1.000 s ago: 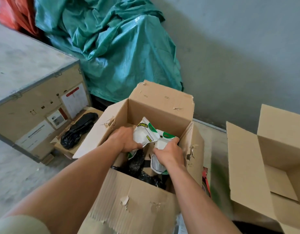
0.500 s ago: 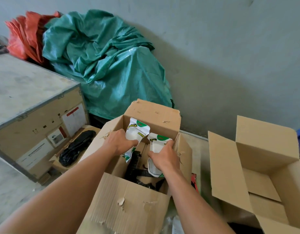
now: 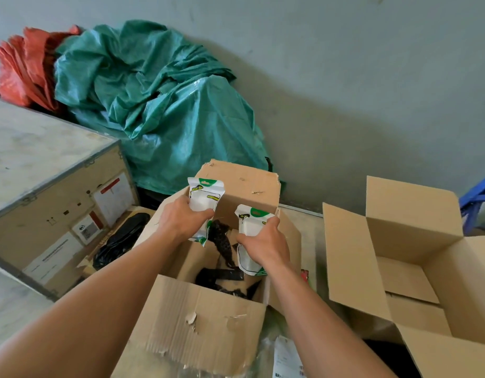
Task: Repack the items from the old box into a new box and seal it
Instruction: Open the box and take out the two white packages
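1. Gripping white/green pouch w/ L hand, fingers curled, above old box.
2. Gripping 2nd pouch w/ R hand, fingers curled, near 1st.
3. Open new box at right, apart from old.

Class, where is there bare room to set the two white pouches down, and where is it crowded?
Free: the new box floor, between its walls; the grey crate top, left of the old box. Crowded: the old box, black items inside, left hand and right hand holding pouches over it.
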Motion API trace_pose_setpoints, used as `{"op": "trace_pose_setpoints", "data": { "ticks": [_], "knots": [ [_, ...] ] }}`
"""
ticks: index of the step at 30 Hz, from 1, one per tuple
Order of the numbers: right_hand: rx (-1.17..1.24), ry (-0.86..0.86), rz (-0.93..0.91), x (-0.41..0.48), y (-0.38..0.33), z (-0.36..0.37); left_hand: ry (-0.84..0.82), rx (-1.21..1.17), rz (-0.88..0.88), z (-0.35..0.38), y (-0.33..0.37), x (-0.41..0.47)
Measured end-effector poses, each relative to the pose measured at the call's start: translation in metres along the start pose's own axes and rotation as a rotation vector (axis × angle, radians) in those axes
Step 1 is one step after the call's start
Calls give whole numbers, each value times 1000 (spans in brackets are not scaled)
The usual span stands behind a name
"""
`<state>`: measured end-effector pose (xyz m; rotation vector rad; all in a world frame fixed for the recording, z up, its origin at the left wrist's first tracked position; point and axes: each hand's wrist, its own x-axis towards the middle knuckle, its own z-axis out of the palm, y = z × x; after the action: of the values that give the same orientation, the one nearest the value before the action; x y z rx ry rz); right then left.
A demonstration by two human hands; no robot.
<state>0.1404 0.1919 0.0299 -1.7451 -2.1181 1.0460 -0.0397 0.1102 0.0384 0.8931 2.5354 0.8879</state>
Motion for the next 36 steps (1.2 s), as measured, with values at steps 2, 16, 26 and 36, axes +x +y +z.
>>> {"op": "trace_pose_setpoints", "data": {
  "ticks": [2,16,26,36],
  "knots": [
    [7,5,4,-3,-2,-6,16,50,51,-9,5,-5],
    [53,6,-21,-36,-19,-44,-70,79,83,-48,32,-10],
    [294,-197,51,-20,-30,-11,-123,34,86,-35,2,-4],
    [644,-545,21,0,-29,37,-218,-222,-9,-21,-24,13]
  ]
}}
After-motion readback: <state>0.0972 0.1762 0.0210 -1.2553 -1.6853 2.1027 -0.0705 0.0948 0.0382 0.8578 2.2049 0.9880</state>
